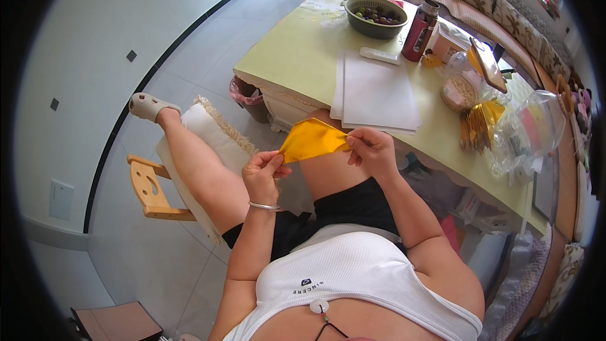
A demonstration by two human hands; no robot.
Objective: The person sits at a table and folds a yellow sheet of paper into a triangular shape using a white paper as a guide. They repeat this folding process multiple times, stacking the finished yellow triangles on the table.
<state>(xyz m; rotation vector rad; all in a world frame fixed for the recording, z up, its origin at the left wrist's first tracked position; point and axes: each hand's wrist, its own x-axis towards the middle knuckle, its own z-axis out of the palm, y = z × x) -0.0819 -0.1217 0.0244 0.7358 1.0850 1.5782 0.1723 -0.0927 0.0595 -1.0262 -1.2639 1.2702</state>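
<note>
Head view: the gold sheet (312, 141) spans above my lap (331, 181), left end pinched in my left hand (263, 169), right end in my right hand (372, 147). Beyond it, white papers (380, 95) lie on the table (293, 57), a green bowl (377, 29) farther off.

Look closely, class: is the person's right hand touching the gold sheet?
Touching. The head view shows it plainly: the right hand pinches the gold sheet at its right end.
</note>
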